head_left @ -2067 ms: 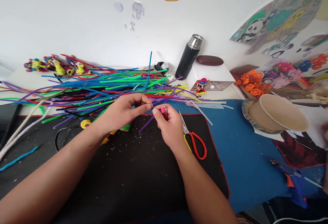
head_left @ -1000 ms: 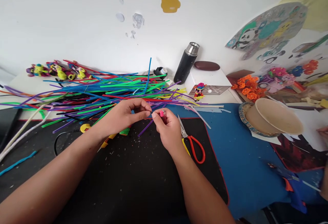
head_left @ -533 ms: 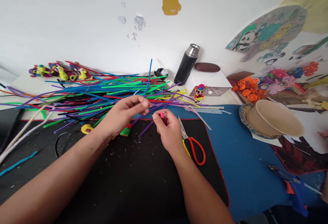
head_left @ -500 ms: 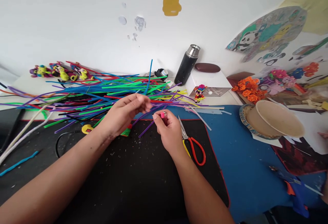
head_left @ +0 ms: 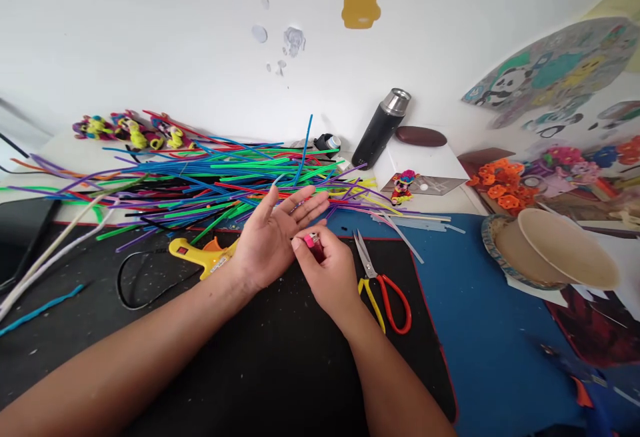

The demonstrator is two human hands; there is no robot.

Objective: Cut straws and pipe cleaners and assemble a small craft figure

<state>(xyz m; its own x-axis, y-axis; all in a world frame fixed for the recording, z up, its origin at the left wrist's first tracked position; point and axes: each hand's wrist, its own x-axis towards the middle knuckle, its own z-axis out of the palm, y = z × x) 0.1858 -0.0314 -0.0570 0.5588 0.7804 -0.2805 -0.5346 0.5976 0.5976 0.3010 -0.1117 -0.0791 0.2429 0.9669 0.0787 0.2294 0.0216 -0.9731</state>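
My left hand (head_left: 273, 237) is open, palm up, with its thumb raised and fingers stretched to the right; nothing rests on the palm. Closed around a small pink lighter (head_left: 311, 239) is my right hand (head_left: 327, 270), just right of the left palm. Only the lighter's top end shows, and the fingers hide the rest. Scissors (head_left: 380, 283) with one red and one yellow handle lie beside my right wrist, blades apart. Behind both hands spreads a loose heap of coloured pipe cleaners (head_left: 200, 173). A yellow glue gun (head_left: 200, 253) lies left of my left hand, partly covered by it.
A black thermos (head_left: 380, 130) leans by a white box (head_left: 425, 163), with a small pipe-cleaner figure (head_left: 401, 187) in front. Similar figures (head_left: 133, 133) sit at back left. Bowls (head_left: 565, 250) and a blue glue gun (head_left: 595, 390) are on the right.
My left hand has turned from curled fingers to an open palm, and lowered beside my right hand. The right hand keeps hold of the lighter. The view has shifted left, uncovering more of the yellow glue gun.
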